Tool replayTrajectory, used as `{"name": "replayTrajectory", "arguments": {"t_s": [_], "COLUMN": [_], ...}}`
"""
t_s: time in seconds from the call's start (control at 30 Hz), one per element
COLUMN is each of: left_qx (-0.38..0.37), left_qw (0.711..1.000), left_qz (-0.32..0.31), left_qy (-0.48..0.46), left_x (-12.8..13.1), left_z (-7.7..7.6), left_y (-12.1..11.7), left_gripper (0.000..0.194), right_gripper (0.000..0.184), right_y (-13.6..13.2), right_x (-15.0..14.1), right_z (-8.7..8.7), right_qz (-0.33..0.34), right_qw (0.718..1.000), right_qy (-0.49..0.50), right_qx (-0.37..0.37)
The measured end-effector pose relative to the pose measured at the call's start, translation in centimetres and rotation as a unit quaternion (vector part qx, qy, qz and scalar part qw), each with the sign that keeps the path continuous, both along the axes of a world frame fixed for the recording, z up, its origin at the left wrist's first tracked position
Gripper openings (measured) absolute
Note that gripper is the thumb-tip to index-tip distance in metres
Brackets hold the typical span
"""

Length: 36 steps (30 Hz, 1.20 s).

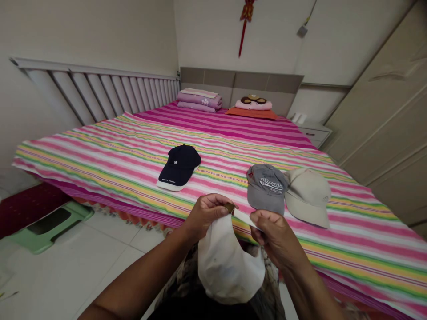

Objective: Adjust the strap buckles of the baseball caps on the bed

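Note:
A white baseball cap (230, 266) hangs between my hands over my lap, its back opening facing up. My left hand (208, 213) pinches the brass-coloured buckle (229, 207) at one end of the cap's strap. The white strap (245, 218) runs from the buckle to my right hand (271, 231), whose thumb and fingers are closed on it. Beyond my hands lie a navy cap (182, 164) with a white-edged brim, a grey cap (267, 186) with white lettering, and a beige cap (308, 195) touching the grey one.
The caps lie on a bed with a striped sheet (220, 164). Folded purple bedding (198, 101) and a pink pillow (253, 105) sit by the headboard (213, 80). A green stool (53, 226) stands at left on the tiled floor; a white nightstand (315, 133) is at right.

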<state>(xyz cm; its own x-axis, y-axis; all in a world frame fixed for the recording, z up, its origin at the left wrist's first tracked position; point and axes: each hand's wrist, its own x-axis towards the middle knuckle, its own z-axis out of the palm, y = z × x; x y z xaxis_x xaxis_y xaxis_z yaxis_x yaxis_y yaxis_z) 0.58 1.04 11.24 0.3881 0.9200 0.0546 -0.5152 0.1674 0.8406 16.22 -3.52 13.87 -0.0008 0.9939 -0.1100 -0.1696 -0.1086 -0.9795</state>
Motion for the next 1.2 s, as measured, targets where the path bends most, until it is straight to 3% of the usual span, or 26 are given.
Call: {"name": "replayTrajectory", "arguments": {"t_s": [0.27, 0.43, 0.53, 0.87, 1.07, 1.2], "left_qx": [0.048, 0.129, 0.182, 0.348, 0.446, 0.439], "left_qw": [0.998, 0.988, 0.978, 0.92, 0.866, 0.871], "left_qz": [0.019, 0.022, 0.018, 0.063, 0.081, 0.074], "left_qy": [0.042, 0.083, 0.102, 0.17, 0.212, 0.21], "left_x": [-0.2, -0.3, -0.4, -0.7, -0.7, -0.7], "left_z": [0.0, 0.1, 0.0, 0.5, 1.0, 1.1], "left_y": [0.0, -0.1, 0.0, -0.1, -0.2, -0.4], "left_gripper": [0.024, 0.022, 0.022, 0.022, 0.024, 0.02], "right_gripper": [0.032, 0.028, 0.027, 0.025, 0.026, 0.029], "right_y": [-0.1, -0.2, -0.2, -0.5, -0.4, -0.4], "right_x": [0.3, 0.7, 0.7, -0.4, -0.4, 0.1], "right_z": [-0.3, 0.2, 0.4, -0.2, -0.5, -0.1], "right_qz": [0.008, 0.071, 0.079, 0.007, 0.052, 0.089], "right_qw": [0.999, 0.991, 0.992, 1.0, 0.999, 0.995], "right_qy": [-0.047, -0.108, -0.094, 0.012, 0.014, -0.024], "right_qx": [0.023, 0.015, 0.009, 0.003, 0.005, 0.029]}}
